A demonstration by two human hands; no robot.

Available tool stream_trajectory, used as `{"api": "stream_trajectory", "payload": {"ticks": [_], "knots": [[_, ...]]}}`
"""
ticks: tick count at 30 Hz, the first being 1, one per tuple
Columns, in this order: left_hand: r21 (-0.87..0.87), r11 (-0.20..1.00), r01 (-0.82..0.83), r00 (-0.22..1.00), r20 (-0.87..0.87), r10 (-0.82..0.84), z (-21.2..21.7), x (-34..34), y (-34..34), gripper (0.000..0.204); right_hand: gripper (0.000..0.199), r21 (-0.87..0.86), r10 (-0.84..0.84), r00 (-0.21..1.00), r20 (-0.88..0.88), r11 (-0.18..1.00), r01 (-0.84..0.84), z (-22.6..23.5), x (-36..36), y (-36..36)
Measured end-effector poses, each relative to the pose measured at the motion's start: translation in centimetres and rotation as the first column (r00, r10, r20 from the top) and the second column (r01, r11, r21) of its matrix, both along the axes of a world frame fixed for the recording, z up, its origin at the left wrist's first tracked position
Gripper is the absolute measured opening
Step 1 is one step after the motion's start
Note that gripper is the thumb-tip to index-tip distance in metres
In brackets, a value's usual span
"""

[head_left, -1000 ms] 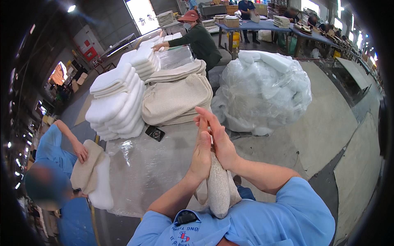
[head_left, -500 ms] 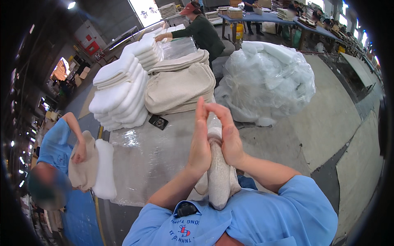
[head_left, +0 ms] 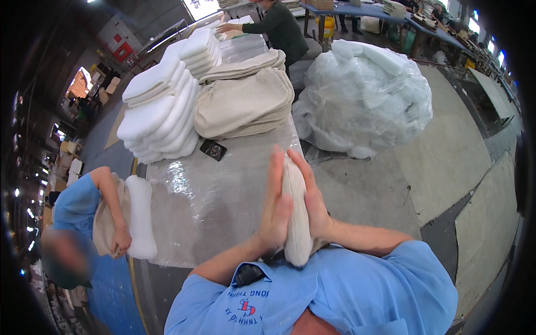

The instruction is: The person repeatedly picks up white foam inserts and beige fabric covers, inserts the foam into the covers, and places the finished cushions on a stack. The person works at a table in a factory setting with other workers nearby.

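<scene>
A beige fabric-covered cushion (head_left: 297,215) stands on edge close against my chest, squeezed between my two palms. My left hand (head_left: 274,206) lies flat along its left face, fingers stretched forward. On the opposite face, my right hand (head_left: 314,206) presses with its fingers pointing forward too. The cushion's near end is rounded and touches my blue shirt; its underside is hidden. Beyond my fingertips, a stack of beige fabric covers (head_left: 245,106) rests on the plastic-covered table (head_left: 206,212).
White pads (head_left: 153,120) are piled left of the covers, near a small black item (head_left: 213,149). A big clear bag (head_left: 365,100) of white stuffing stands right of the table. At left, a co-worker (head_left: 78,201) handles a beige cover beside a white pad (head_left: 141,215). Another person (head_left: 282,36) works beyond.
My fingers have straightened and flattened along the cushion. The white padding that showed at its far end is out of sight. The co-worker's hand at left has moved nearer along the beige cover.
</scene>
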State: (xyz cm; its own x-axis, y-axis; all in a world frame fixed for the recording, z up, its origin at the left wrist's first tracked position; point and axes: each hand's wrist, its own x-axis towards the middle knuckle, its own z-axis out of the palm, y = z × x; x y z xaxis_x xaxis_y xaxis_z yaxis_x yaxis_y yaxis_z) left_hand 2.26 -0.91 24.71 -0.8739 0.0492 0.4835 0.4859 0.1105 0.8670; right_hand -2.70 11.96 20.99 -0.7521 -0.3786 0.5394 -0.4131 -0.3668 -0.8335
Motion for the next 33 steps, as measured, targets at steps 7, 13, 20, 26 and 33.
{"api": "stream_trajectory", "payload": {"ticks": [7, 13, 20, 26, 33], "knots": [[0.282, 0.958, -0.050, 0.980, 0.198, -0.008, 4.5, -9.1, -0.3, 0.073, 0.077, -0.119, 0.092, 0.927, 0.363, 0.991, -0.052, 1.3, -13.4, -4.1], [0.150, 0.975, -0.163, 0.981, 0.128, 0.145, 2.9, -6.2, -1.5, 0.071, 0.071, -0.030, 0.095, 0.946, 0.310, 0.995, -0.090, 2.3, -11.5, -6.0], [-0.043, 0.917, -0.397, 0.918, -0.019, 0.397, 2.6, -5.2, -1.2, 0.061, 0.071, -0.008, 0.229, 0.926, 0.300, 0.971, -0.237, 5.9, -8.8, -3.8], [0.036, 0.903, -0.427, 0.902, -0.048, 0.429, 0.2, -7.9, -0.4, 0.053, 0.066, 0.081, -0.113, 0.974, -0.195, 0.988, 0.131, 6.1, -6.6, -2.0], [0.308, 0.861, -0.405, 0.914, 0.165, 0.371, 0.4, -12.4, -0.4, 0.038, 0.052, 0.193, -0.267, 0.849, -0.456, 0.901, 0.388, 5.5, -9.6, -1.6]]}}
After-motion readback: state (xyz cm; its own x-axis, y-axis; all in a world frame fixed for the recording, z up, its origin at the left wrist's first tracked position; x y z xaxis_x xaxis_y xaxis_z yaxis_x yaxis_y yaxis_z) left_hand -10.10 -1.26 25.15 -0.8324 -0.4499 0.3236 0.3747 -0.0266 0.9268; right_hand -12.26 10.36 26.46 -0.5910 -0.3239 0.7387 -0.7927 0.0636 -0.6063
